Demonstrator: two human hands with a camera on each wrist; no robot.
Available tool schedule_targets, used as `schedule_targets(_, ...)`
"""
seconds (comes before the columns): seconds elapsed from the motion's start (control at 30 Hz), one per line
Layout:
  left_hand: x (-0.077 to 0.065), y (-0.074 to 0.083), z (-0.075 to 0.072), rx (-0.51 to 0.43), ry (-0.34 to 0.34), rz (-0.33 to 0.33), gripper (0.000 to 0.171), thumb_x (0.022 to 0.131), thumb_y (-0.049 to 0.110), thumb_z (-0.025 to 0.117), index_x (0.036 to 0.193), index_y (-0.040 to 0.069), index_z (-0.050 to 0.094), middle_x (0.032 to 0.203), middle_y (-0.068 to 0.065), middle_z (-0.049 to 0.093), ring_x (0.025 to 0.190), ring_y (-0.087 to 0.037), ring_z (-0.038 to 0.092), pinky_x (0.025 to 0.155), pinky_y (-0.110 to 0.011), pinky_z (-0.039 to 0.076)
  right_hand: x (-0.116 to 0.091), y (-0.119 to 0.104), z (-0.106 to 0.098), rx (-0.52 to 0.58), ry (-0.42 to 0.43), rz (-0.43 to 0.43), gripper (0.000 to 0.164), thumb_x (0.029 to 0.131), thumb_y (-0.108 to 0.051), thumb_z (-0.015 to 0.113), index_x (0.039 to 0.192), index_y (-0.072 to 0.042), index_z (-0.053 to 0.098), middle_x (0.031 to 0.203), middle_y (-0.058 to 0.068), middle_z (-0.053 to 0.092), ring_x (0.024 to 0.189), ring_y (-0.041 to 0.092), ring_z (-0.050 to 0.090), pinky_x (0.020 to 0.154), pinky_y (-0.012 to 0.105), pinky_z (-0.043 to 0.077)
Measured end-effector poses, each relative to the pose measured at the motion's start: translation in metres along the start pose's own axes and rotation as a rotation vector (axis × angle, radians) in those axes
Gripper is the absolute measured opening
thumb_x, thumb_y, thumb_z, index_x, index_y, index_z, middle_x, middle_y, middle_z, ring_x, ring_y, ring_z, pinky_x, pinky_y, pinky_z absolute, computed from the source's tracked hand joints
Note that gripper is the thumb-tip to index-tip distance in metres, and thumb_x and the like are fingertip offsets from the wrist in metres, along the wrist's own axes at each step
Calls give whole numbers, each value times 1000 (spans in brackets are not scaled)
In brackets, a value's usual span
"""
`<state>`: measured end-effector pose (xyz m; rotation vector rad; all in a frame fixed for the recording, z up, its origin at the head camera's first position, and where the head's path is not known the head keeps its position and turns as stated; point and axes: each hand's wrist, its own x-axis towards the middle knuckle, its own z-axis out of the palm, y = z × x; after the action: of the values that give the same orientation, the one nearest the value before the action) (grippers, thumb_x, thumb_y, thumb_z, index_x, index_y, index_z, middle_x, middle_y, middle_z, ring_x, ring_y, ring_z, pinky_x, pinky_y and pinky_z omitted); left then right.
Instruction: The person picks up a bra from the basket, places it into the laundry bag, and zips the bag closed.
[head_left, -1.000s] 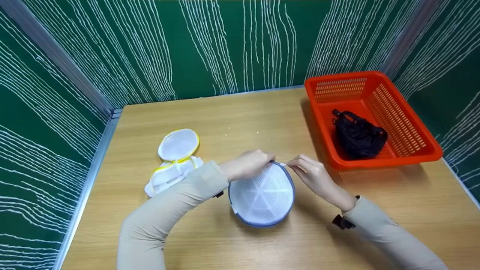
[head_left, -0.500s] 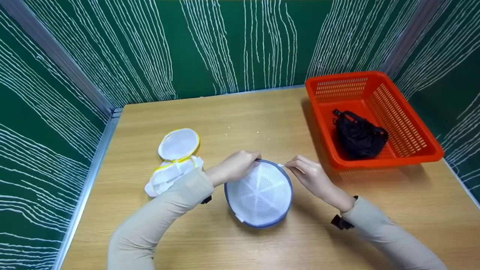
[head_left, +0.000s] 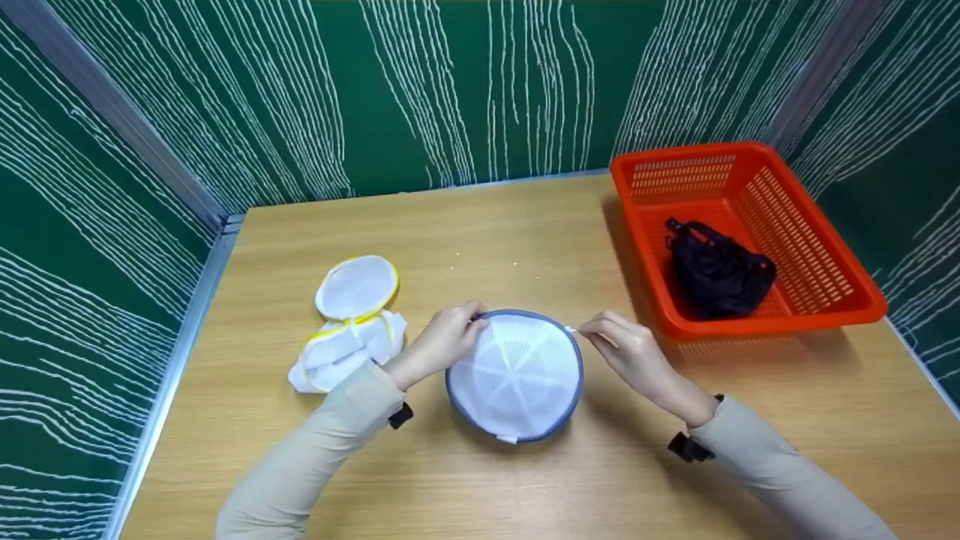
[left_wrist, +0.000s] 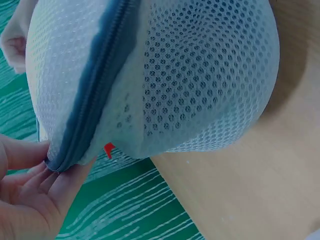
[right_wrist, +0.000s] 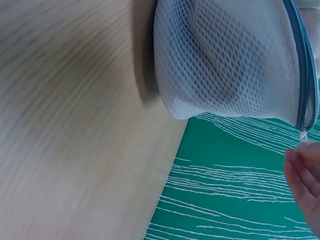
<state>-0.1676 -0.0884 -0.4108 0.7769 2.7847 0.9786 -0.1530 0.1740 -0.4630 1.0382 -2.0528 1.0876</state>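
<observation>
A round white mesh laundry bag [head_left: 517,375] with a blue zipper rim stands on the table, its domed top crossed by pale seams. At the far left of its rim, my left hand [head_left: 448,335] pinches the blue edge between thumb and fingers; the left wrist view shows the zipper band [left_wrist: 95,95] ending in that pinch. Opposite, my right hand [head_left: 622,352] pinches the small white zipper pull [right_wrist: 303,136] at the bag's right back. Through the mesh side in the right wrist view, a darker shape shows inside the bag. A white tab sticks out at the near rim.
A red plastic basket [head_left: 750,326] at the back right holds a black bundled fabric item with a strap [head_left: 716,270]. To the left lies another white mesh bag with yellow trim [head_left: 356,289], partly folded. Green walls with white streaks enclose the table [head_left: 420,480].
My left hand has slid leftward along the far rim. The bag has turned, its white tab moving from lower left to the near middle. My right hand stays almost in place on the zipper pull.
</observation>
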Motion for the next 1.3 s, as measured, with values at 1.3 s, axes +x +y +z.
schedule_targets(1.3,7,4,-19,81,-138,-304,38,92,25,43,122,2,47,118,-17,54,107,-30,51,90,-38,41,-2,0,4,45,2,83,26,67,20,63,80,-2,64,75,7,61,70,16,57,69,12,45)
